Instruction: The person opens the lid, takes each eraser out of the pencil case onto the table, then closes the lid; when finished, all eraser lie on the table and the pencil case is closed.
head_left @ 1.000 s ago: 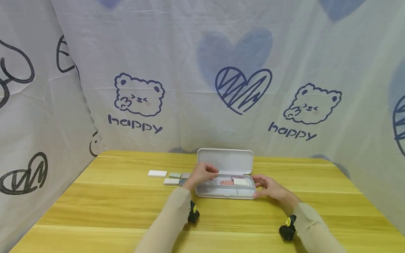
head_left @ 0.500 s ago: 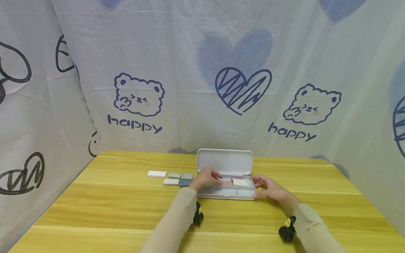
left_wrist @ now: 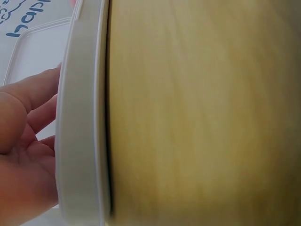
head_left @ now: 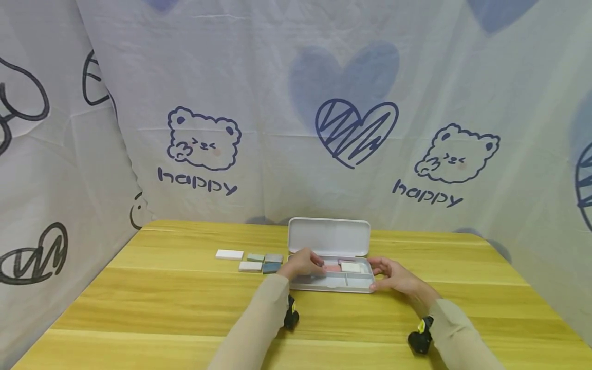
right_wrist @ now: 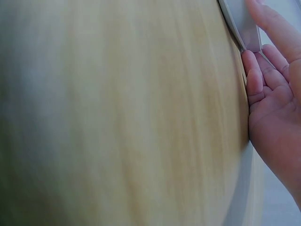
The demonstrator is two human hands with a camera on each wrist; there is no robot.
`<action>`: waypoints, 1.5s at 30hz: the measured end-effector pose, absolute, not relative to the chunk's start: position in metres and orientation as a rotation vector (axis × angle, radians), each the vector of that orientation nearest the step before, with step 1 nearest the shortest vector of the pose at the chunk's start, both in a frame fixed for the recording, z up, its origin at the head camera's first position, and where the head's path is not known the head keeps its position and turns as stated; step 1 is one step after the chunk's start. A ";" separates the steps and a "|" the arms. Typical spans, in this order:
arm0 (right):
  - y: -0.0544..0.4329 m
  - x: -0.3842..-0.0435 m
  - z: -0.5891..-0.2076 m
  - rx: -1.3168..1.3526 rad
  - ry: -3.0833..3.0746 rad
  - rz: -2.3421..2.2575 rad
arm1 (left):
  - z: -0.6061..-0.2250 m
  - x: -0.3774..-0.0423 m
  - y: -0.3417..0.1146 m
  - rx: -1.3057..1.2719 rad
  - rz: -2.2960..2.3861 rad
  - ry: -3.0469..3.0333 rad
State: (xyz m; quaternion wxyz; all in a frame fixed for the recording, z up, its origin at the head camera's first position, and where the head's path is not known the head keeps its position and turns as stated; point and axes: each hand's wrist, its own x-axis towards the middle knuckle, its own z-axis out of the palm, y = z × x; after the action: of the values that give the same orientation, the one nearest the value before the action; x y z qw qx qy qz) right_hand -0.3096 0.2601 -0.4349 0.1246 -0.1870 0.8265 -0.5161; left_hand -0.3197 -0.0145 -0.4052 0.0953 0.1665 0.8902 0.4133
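Observation:
An open white pencil case [head_left: 319, 281] lies on the table with its lid [head_left: 329, 237] raised at the back. In its rear compartment sit a pink block [head_left: 332, 268], a cream block [head_left: 350, 267] and a purple piece [head_left: 343, 260], all eraser-like. My left hand [head_left: 303, 263] reaches down into the left part of that compartment, fingertips beside the pink block. In the left wrist view the case's front wall [left_wrist: 81, 117] hides those fingertips, so any hold is unseen. At the case's right end my right hand [head_left: 395, 276] grips the side, thumb at the front corner, fingers behind.
Left of the case lie several small blocks: a white one [head_left: 229, 254], a green one [head_left: 255, 257], a grey one [head_left: 273, 258], an off-white one [head_left: 250, 266] and a blue one [head_left: 272, 267]. A printed cloth [head_left: 263, 103] hangs behind the wooden table [head_left: 139, 308].
My left hand has moved right and down into the case, uncovering more of the grey and blue blocks. The right hand has stayed at the case's right end.

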 end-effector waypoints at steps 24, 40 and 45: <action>0.260 -0.307 -0.433 -0.583 2.383 -1.524 | -0.407 -0.318 -0.010 0.503 1.285 2.637; 0.260 -0.305 -0.430 -0.602 2.347 -1.551 | -0.406 -0.319 -0.004 0.410 1.346 2.667; 0.261 -0.305 -0.431 -0.616 2.355 -1.537 | -0.403 -0.318 -0.003 0.364 1.392 2.636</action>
State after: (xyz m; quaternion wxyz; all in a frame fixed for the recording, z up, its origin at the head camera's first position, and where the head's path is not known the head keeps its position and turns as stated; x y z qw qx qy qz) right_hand -0.3054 0.2607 -0.4310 0.1310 -0.2122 0.8110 -0.5292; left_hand -0.3177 -0.0030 -0.4033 0.0695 0.1208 0.8757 0.4623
